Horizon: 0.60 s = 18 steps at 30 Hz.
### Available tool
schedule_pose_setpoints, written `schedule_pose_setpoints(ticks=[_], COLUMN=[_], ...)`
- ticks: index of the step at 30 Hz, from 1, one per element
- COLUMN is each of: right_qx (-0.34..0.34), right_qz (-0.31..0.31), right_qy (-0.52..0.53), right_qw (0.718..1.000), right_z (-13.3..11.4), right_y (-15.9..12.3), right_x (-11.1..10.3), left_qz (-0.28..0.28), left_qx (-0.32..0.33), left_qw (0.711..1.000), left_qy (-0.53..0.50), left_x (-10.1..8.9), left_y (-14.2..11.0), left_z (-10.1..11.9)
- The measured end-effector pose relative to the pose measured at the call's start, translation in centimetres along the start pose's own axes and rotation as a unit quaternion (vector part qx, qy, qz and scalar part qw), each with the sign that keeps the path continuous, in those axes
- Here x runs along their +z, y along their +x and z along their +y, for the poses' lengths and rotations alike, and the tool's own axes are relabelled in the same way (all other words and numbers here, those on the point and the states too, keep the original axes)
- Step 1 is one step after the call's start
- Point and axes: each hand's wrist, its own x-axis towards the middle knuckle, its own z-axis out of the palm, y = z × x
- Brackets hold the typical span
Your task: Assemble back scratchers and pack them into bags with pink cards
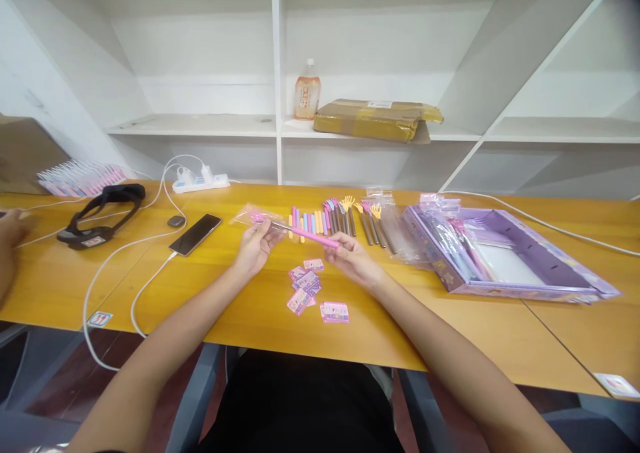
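Between my two hands is a back scratcher with a pink handle and a metal rod. Its pink claw end lies inside a clear plastic bag. My left hand pinches the rod at the bag's mouth. The fingers of my right hand close on the handle's end. Just beyond are several coloured handle tubes in a row and several back scratchers with dark shafts and coloured claws. Small pink printed cards lie in a loose pile below my hands, beside a neater stack of cards.
On the right sits a purple box with bagged scratchers, next to clear bags. On the left are a phone, a black headset, a power strip and cables. Another person's hand rests at the left edge.
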Motion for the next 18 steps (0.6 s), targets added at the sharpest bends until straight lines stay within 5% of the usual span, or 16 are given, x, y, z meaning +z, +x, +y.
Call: schedule_pose_setpoints(ticks=[10,15,18], right_qx=[0.047,0.058,0.049], right_qz=[-0.101,-0.094,-0.070], right_qy=[-0.031,-0.084,-0.130], right_qw=[0.993,0.990,0.988], right_z=[0.3,1.5,2.1], right_y=[0.0,0.0,0.0], right_x=[0.9,1.2,1.5], left_qz=[-0.164,-0.229,-0.216], left_qx=[-0.071,-0.130,-0.138], left_qw=[0.979,0.950,0.947], left_qy=[0.093,0.171,0.195], left_x=[1.6,1.4,1.2], left_y=[-3.4,-3.9,-3.7], left_z=[-1.7,-3.2,-3.4])
